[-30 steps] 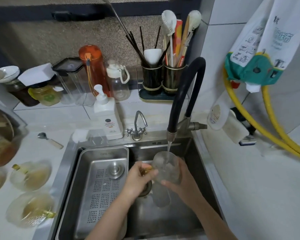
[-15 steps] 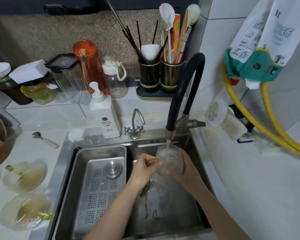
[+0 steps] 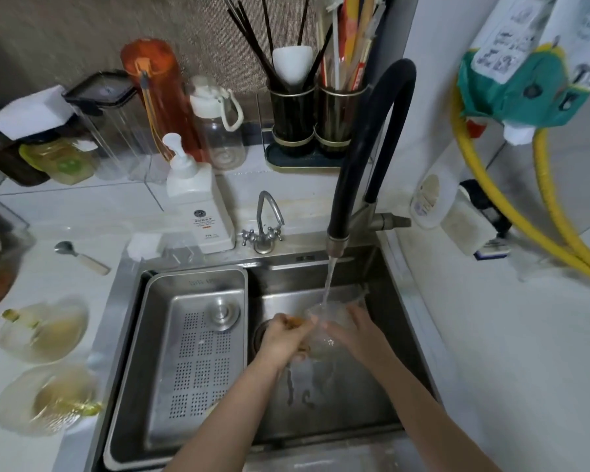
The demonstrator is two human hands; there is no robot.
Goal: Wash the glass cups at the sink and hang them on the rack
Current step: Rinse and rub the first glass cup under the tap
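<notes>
A clear glass cup [image 3: 324,330] with a gold handle sits low in the steel sink [image 3: 348,400], under the water running from the black tap [image 3: 365,158]. My left hand [image 3: 283,338] grips the cup's gold handle on its left side. My right hand [image 3: 354,330] holds the cup's body from the right, fingers curled round it. Glass cups with gold handles lie on the counter at the left [image 3: 44,330], [image 3: 48,401]. No rack is in view.
A perforated steel tray [image 3: 198,356] with a plug on it fills the sink's left half. Behind the sink stand a soap pump bottle [image 3: 198,202], a small tap [image 3: 264,226], jars, bottles and utensil holders [image 3: 315,120]. Yellow hoses [image 3: 511,212] hang at right.
Both hands and the cup have dropped lower into the sink, away from the tap's spout. The camera view has shifted downward and closer.
</notes>
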